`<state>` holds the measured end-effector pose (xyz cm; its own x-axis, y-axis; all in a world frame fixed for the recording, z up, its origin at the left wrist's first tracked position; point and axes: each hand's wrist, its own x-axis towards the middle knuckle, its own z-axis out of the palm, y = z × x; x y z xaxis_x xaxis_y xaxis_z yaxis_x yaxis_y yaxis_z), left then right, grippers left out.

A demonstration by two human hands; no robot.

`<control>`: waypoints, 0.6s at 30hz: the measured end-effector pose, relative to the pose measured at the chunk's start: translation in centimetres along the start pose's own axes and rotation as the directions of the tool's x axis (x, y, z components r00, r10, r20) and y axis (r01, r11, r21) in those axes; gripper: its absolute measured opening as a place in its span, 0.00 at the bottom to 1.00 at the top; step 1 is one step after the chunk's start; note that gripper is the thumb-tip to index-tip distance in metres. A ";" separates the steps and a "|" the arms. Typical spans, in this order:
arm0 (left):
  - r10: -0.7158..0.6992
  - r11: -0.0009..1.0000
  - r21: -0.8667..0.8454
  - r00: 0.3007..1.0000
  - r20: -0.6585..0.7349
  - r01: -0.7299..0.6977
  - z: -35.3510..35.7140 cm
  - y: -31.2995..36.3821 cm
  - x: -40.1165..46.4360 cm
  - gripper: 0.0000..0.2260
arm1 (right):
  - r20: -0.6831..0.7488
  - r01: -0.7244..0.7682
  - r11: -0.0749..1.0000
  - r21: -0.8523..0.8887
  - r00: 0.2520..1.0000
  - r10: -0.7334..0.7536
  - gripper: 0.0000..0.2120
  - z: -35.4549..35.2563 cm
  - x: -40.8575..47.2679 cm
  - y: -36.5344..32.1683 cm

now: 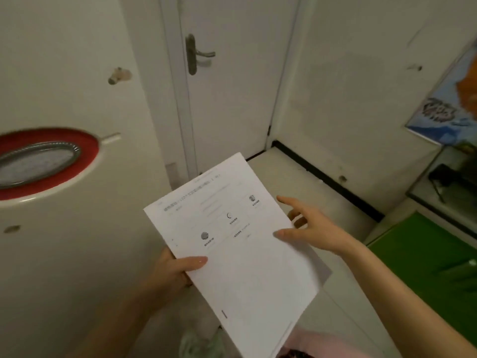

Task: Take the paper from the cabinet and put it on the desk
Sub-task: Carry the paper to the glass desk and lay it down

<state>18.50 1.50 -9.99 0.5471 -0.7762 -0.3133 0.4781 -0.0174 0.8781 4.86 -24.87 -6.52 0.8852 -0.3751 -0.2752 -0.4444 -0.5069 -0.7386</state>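
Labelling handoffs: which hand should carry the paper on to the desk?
Left. The left hand already pinches the paper at its edge, thumb on top; the right hand is open, fingers spread at the opposite edge.

The paper (232,244) is white with faint grey print and small grey round marks. Left of it, a cream panel (64,73) carries a red oval ring (87,153) around a grey centre. Above the paper, the door (237,86) is white with a dull grey handle (197,54). Right of the paper, a surface (426,259) is bright green, and a poster (449,109) shows blue, orange and white.
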 end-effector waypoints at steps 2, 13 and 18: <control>-0.054 0.998 0.028 0.996 0.065 0.052 2.0 0.5 3.5 0.42 | 0.003 0.039 0.997 0.062 0.999 -0.039 0.29 -2.0 0.8 2.0; -0.045 0.978 0.210 0.948 0.315 -0.023 15.8 3.1 26.6 0.35 | -0.508 0.030 0.904 0.426 0.835 0.212 0.26 -13.1 3.1 13.5; -0.050 0.948 0.306 0.907 0.418 -0.088 26.1 2.9 35.6 0.32 | -0.661 0.065 0.825 0.562 0.634 0.400 0.29 -18.4 2.4 18.9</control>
<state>21.46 -42.62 -9.12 0.1854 -0.9665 -0.1776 0.1946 -0.1410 0.9707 -3.90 -49.64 -9.78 0.2925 -0.9542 -0.0632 -0.2313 -0.0065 -0.9729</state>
